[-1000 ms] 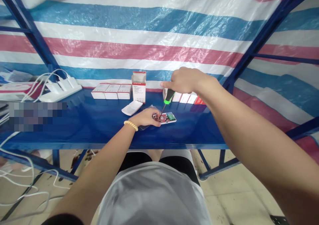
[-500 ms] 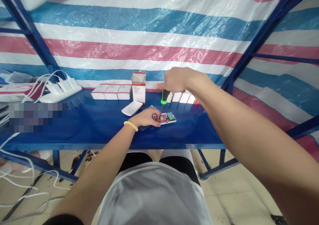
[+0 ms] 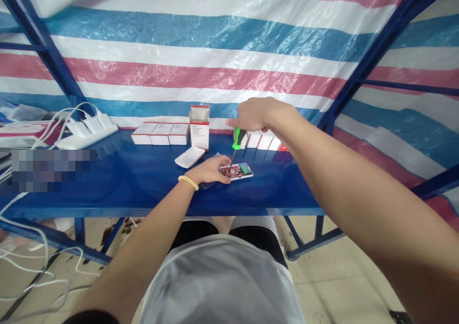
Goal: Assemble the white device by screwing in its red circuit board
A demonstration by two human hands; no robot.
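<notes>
My right hand (image 3: 256, 113) is closed round the top of a green and black screwdriver (image 3: 237, 139). Its shaft points down, and the tip meets the red circuit board of an opened detector (image 3: 236, 172). A green part sits at the board's right end, and a white casing edge shows round it. My left hand (image 3: 211, 169) grips the detector's left end between thumb and fingers. Under that hand lies a clear plastic bag (image 3: 208, 185), partly hidden. A white cover (image 3: 190, 157) rests on the table just behind my left hand.
An upright open detector box (image 3: 199, 130) stands behind the cover. Three white boxes (image 3: 160, 133) lie to its left, and several more boxes (image 3: 264, 141) sit partly behind my right arm. A power strip (image 3: 88, 135) with cables is on the blue table (image 3: 118, 185) at the left.
The screwdriver handle has turned, showing more green now. Both hands stay in nearly the same place, and the detector has hardly moved.
</notes>
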